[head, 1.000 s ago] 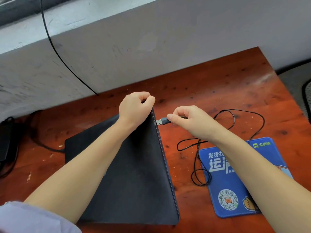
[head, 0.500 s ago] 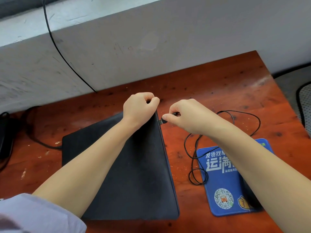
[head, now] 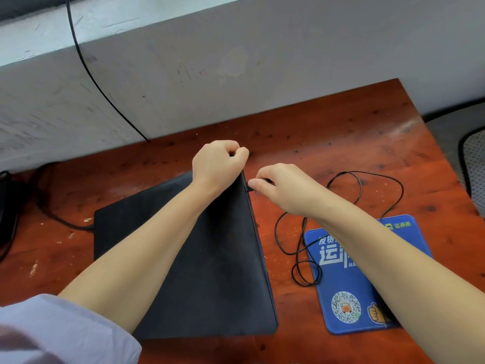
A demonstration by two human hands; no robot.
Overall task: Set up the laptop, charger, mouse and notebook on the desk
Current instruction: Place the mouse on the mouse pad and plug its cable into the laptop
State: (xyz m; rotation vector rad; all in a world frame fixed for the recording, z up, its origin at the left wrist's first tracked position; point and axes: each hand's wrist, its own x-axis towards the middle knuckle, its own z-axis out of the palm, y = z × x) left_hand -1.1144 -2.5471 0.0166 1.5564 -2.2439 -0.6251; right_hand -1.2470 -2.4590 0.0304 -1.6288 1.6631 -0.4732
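Plug (head: 249, 187): now at the laptop (head: 210, 258) right edge, apparently seated, pinched by right hand (head: 283, 189). Left hand (head: 217, 164): grips the laptop's far corner. Cable (head: 341, 200): trails over the desk (head: 341, 143) to the mouse pad (head: 349, 292). Mouse connection judged nearly complete.

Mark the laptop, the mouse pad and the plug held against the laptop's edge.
laptop (head: 210, 271), head view, on its dark lid.
mouse pad (head: 338, 292), head view, on the bare blue surface.
plug (head: 249, 189), head view, on the dark tip at the laptop's right edge.
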